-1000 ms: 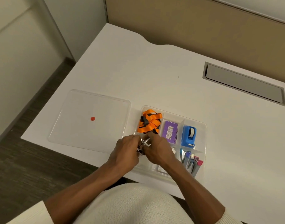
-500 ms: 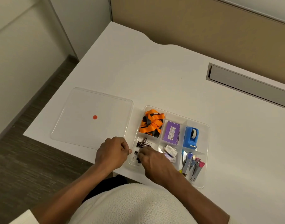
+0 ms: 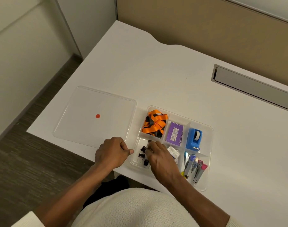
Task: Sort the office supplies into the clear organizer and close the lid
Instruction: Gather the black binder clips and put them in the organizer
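Clear lid (image 3: 84,112), flat on the white desk (image 3: 156,71) at far left, with a red dot (image 3: 97,116) near its centre; its near right corner was hidden under the left hand (image 3: 111,153). Left hand, loosely curled into a fist with the thumb tip pointing right, rested on the desk just left of the clear organizer (image 3: 211,145); nothing could be seen in it. Clear organizer, lid off, long axis running left to right and slightly toward the near side, sat just right of the lid. Near-left compartment: black binder clips (image 3: 142,155), scattered, partly covered by the right hand (image 3: 161,159). Right hand, fingertips bunched down among the clips; whether they pinched one could not be told. Far-left compartment: orange and black lanyard (image 3: 154,124), bundled. Far-middle: purple box (image 3: 174,134), long axis near to far. Near-middle: small white packet (image 3: 173,152), partly hidden by the right hand, label illegible. Far-right: blue tape dispenser (image 3: 194,139), upright, long axis near to far. Near-right: staplers (image 3: 193,167) and small tools lying near to far, individual pieces hard to separate. Desk's recessed grey tray (image 3: 252,89) at far right was cut off by the frame edge.
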`<state>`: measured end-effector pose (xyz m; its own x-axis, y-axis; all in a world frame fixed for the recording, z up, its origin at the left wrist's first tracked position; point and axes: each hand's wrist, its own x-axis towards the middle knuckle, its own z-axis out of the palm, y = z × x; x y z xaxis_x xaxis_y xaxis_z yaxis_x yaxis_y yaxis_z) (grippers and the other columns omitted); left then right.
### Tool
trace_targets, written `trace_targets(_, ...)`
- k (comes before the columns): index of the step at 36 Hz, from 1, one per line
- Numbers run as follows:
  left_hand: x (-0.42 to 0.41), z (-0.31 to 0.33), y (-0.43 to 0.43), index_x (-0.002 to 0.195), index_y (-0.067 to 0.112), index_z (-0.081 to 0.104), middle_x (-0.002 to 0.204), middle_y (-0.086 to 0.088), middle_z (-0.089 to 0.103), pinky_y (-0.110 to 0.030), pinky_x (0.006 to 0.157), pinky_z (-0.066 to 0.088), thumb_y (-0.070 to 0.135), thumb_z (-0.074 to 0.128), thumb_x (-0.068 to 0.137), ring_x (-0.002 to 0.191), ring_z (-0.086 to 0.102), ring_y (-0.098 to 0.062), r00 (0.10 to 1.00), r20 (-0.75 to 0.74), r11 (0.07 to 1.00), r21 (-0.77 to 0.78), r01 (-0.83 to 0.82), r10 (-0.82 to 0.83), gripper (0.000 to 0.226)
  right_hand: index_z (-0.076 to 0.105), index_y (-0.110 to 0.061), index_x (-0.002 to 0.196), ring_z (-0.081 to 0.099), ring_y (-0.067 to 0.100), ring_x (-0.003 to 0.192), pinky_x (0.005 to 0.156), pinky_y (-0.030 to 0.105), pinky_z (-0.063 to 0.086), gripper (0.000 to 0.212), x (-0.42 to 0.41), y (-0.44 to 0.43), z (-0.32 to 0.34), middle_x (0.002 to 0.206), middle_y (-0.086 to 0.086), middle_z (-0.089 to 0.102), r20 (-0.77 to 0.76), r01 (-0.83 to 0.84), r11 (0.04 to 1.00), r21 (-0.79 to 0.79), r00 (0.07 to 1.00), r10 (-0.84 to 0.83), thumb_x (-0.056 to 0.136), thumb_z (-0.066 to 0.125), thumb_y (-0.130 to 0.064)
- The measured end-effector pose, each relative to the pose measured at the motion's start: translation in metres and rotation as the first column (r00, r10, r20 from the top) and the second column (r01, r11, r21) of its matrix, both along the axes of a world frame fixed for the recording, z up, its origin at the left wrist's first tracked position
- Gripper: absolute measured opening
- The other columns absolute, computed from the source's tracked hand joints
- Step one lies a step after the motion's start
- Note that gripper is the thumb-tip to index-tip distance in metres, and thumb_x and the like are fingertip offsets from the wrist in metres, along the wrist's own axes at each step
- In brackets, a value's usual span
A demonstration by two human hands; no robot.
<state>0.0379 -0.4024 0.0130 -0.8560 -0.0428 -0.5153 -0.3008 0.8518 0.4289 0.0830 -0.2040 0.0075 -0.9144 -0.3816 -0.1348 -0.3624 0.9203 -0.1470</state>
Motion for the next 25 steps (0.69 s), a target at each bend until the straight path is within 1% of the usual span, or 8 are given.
trace_targets(4,0.001,-0.001,-0.001,0.089,0.028,0.071,0.085,0.012,0.072,-0.034,0.075,0.06,0.055,0.08,0.087,0.082,0.069,-0.01,1.0,0.01,1.0,0.005,-0.011,0.011,0.029,0.077,-0.009,0.1,0.065,0.026,0.093,0.085,0.043,0.058,0.036,0.0,0.005,-0.005,0.097,0.008,0.071,-0.108,0.062,0.998,-0.016,0.992,-0.064,0.069,0.095,-0.01)
trace_targets(6,0.002,-0.002,0.0,0.088,0.028,0.071,0.084,0.013,0.072,-0.034,0.074,0.06,0.055,0.08,0.087,0.081,0.069,-0.01,1.0,0.007,1.0,0.002,-0.017,0.017,0.029,0.078,-0.009,0.097,0.067,0.028,0.097,0.09,0.047,0.056,0.034,-0.001,0.006,-0.006,0.097,0.008,0.074,-0.122,0.085,0.996,0.009,0.989,-0.083,0.068,0.095,-0.012)
trace_targets(8,0.002,-0.003,0.0,0.086,0.029,0.07,0.081,0.015,0.07,-0.032,0.071,0.059,0.055,0.08,0.087,0.078,0.068,-0.008,1.0,0.001,1.0,0.001,-0.022,0.022,0.028,0.079,-0.009,0.102,0.067,0.032,0.11,0.096,0.05,0.055,0.034,-0.003,0.005,-0.008,0.106,0.009,0.077,-0.115,0.093,0.995,0.038,0.99,-0.088,0.072,0.093,-0.015)
trace_targets(11,0.002,-0.004,0.0,0.081,0.031,0.067,0.076,0.016,0.068,-0.028,0.064,0.053,0.055,0.08,0.086,0.073,0.065,-0.004,1.0,-0.011,1.0,-0.004,-0.022,0.022,0.028,0.077,-0.008,0.112,0.062,0.036,0.126,0.101,0.05,0.053,0.035,-0.003,0.001,-0.011,0.122,0.012,0.074,-0.09,0.08,0.994,0.074,0.993,-0.073,0.079,0.087,-0.017)
trace_targets(13,0.002,-0.005,-0.001,0.081,0.031,0.067,0.076,0.016,0.068,-0.027,0.062,0.052,0.057,0.08,0.086,0.072,0.065,-0.005,1.0,-0.02,1.0,-0.015,-0.014,0.014,0.029,0.075,-0.008,0.116,0.06,0.037,0.128,0.103,0.05,0.052,0.036,-0.002,-0.002,-0.012,0.125,0.014,0.072,-0.088,0.064,0.995,0.074,0.994,-0.058,0.083,0.082,-0.019)
trace_targets(15,0.003,-0.005,-0.002,0.083,0.031,0.067,0.078,0.015,0.068,-0.029,0.066,0.055,0.059,0.079,0.086,0.074,0.065,-0.006,1.0,-0.022,1.0,-0.026,-0.009,0.009,0.03,0.073,-0.007,0.119,0.06,0.037,0.128,0.105,0.05,0.051,0.038,0.0,-0.003,-0.013,0.127,0.014,0.071,-0.092,0.046,0.998,0.044,0.995,-0.042,0.084,0.08,-0.02)
trace_targets(20,0.006,-0.005,-0.005,0.084,0.033,0.066,0.08,0.016,0.068,-0.031,0.07,0.058,0.065,0.077,0.084,0.076,0.066,-0.005,1.0,-0.016,1.0,-0.016,-0.023,0.023,0.034,0.076,-0.012,0.113,0.062,0.033,0.122,0.097,0.047,0.057,0.043,0.0,0.0,-0.009,0.124,0.009,0.071,-0.03,0.09,0.993,-0.074,0.995,-0.092,0.072,0.09,-0.014)
trace_targets(25,0.009,-0.002,-0.006,0.087,0.03,0.068,0.082,0.014,0.07,-0.035,0.074,0.062,0.068,0.074,0.084,0.076,0.067,-0.006,1.0,-0.005,0.999,-0.029,-0.019,0.019,0.039,0.076,-0.013,0.113,0.065,0.031,0.114,0.09,0.048,0.062,0.041,-0.005,0.0,-0.001,0.122,0.009,0.072,0.014,0.158,0.972,-0.174,0.987,-0.158,0.076,0.091,-0.02)
